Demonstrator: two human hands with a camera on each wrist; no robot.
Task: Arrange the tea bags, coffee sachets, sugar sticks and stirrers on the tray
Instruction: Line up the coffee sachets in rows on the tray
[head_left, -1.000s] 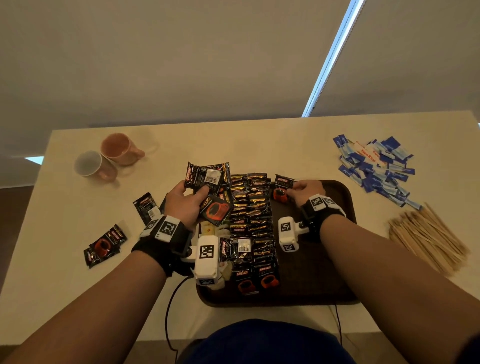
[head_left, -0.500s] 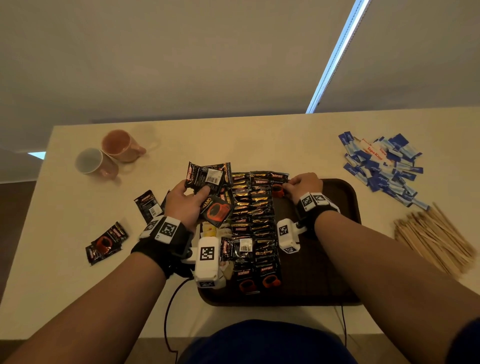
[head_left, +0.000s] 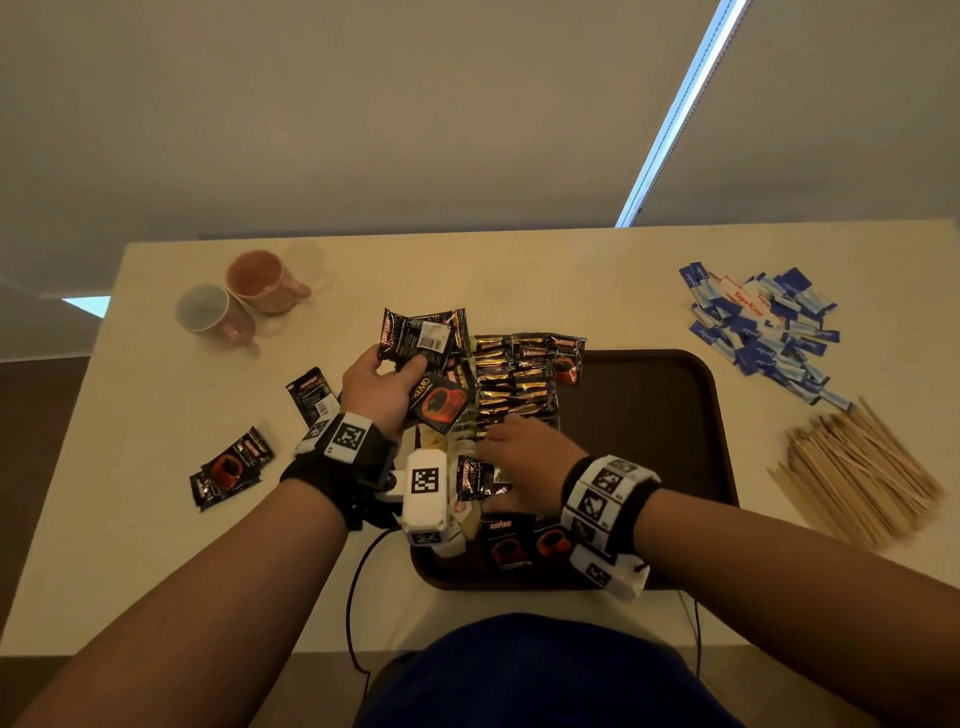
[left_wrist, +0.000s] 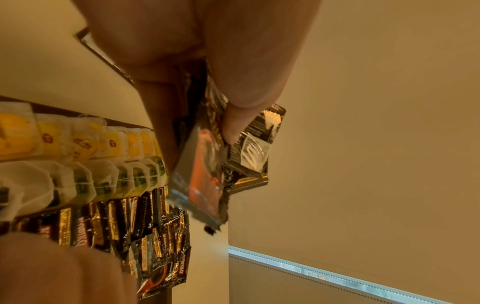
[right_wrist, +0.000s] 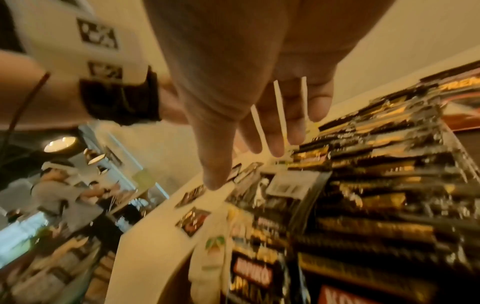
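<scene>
Head view: coffee sachets (head_left: 514, 384) lie in overlapping rows on the left part of the brown tray (head_left: 649, 415), with tea bags (left_wrist: 85, 152) in two rows just beside them at the tray's left edge. The left hand (head_left: 376, 389) holds a small bunch of sachets (head_left: 426, 343) above the tray's far-left corner, thumb and fingers curled round them. The right hand (head_left: 519, 462) lies over the near end of the rows with fingers straight and spread, holding nothing; the right wrist view shows the fingers (right_wrist: 275, 127) just above the packs. Loose sachets (head_left: 231, 465) rest on the table (head_left: 597, 291) left of the tray. Sugar sticks (head_left: 763, 327) sit in a heap to the far right, stirrers (head_left: 852, 467) piled nearer. Two mugs (head_left: 239, 301) stand touching at the far left.
</scene>
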